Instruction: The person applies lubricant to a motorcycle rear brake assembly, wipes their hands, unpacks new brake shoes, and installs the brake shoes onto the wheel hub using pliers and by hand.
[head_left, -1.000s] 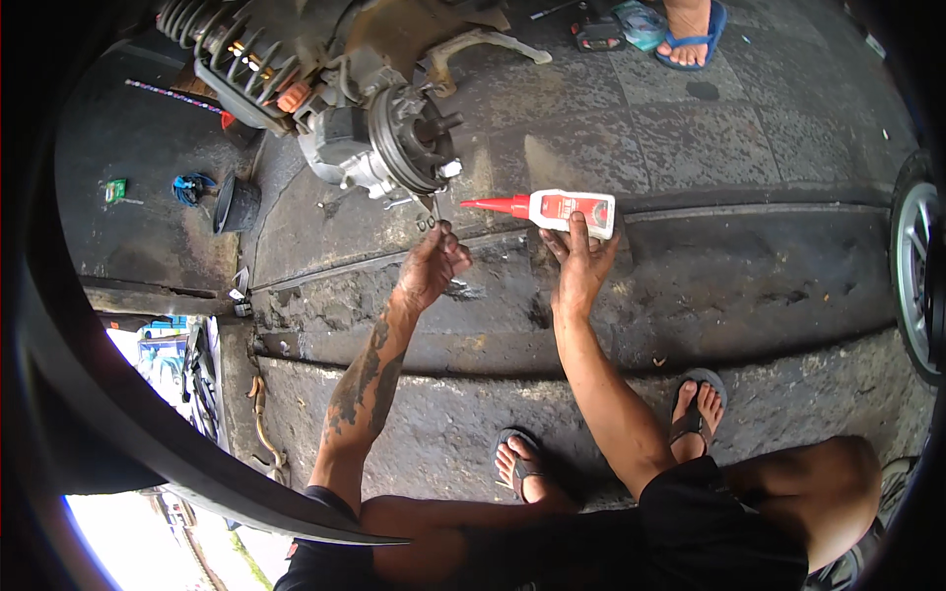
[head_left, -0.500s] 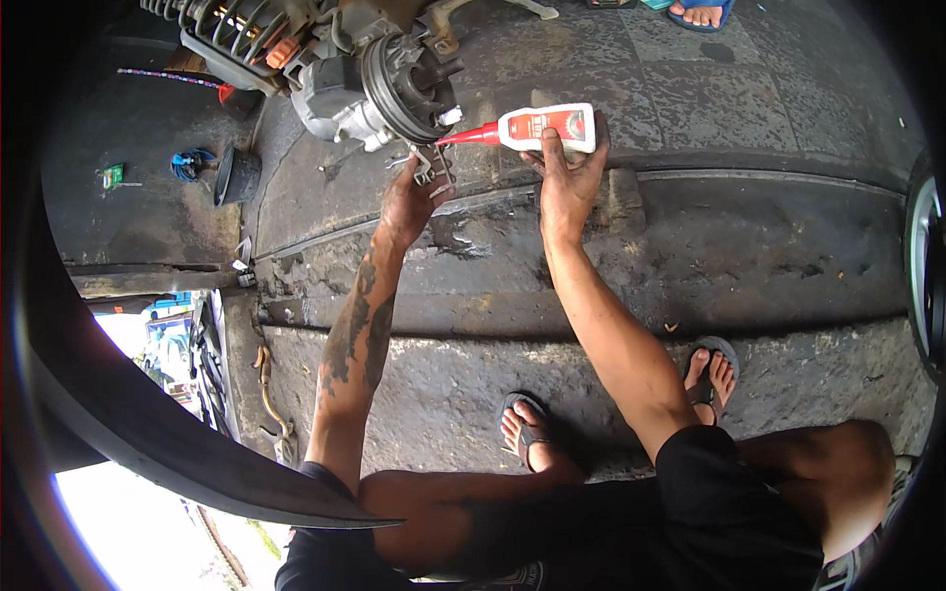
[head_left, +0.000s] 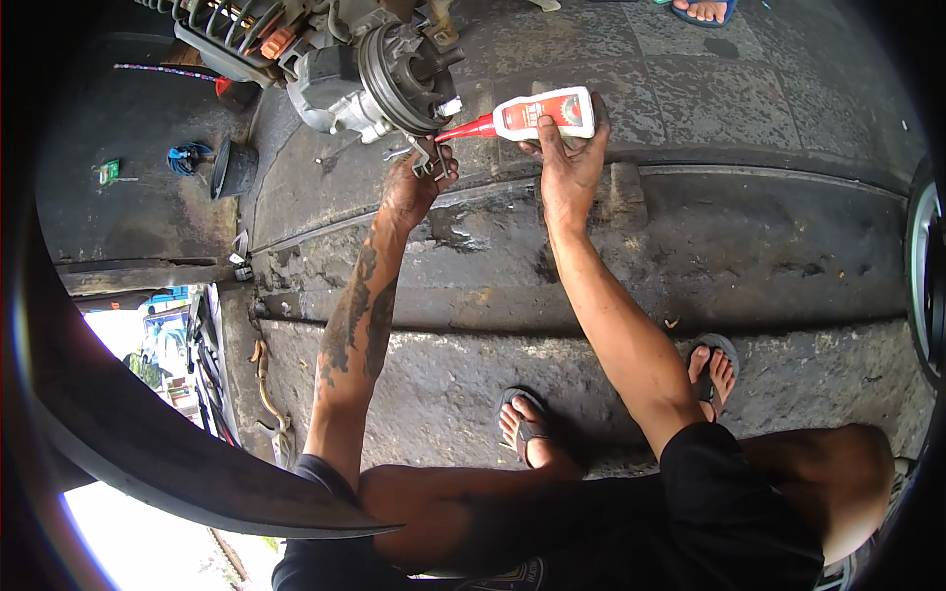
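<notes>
My right hand is wrapped round a white squeeze bottle with a red-and-white label, held on its side. Its long red nozzle points left, the tip at the lower edge of a round metal wheel hub. Below that hub, my left hand is closed, palm up, round a small bent metal bracket. Whether the bracket is fastened to the hub cannot be made out. A metal shaft sticks out of the hub's middle. Dark grime covers both hands.
The hub belongs to a machine with a coil spring at top left. A black bucket stands on the floor near a blue bundle. Another person's foot shows at the top, and a wheel at the right edge.
The bottle has tipped slightly and shifted a little up and left, its nozzle staying at the hub. The left hand's fingers and the bracket have turned a little.
</notes>
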### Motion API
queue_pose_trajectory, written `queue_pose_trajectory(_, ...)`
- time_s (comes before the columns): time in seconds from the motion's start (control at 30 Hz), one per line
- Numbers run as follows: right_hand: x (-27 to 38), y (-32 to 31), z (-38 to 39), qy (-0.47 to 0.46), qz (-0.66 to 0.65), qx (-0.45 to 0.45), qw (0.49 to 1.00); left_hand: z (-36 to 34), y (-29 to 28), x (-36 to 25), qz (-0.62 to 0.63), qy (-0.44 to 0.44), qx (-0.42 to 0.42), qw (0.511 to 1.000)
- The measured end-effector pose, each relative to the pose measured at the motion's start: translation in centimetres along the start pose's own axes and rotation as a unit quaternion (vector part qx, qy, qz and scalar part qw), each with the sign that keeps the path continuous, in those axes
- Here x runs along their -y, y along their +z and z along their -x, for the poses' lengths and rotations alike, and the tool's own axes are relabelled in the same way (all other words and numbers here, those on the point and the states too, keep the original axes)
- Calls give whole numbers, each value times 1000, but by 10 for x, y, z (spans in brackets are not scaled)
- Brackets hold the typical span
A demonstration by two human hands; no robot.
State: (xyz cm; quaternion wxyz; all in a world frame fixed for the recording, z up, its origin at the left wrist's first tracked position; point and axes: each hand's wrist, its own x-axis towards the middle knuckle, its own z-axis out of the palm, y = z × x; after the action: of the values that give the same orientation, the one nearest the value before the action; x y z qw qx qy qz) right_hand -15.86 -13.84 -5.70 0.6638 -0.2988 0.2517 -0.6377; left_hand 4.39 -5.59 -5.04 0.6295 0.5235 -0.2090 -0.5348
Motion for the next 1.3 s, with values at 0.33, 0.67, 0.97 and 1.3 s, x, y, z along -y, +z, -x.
queue_pose_trajectory(0.33, 2, -6, 3, -25, 11, 11, 1000, 0, 5, -1, 0, -23, -21, 1000)
queue_pose_trajectory(0.67, -17, -48, 33, 155, -90, -193, 965, 39, 16, 37, 104, -54, 120, 986)
queue_pose_trajectory(0.97, 6, -59, 57, 156, -99, -256, 949, 59, 5, 24, -32, -27, -74, 996)
queue_pose_trajectory(1.3, 26, -52, 61, 140, -101, -218, 961, 21, 14, -3, -35, -35, -58, 997)
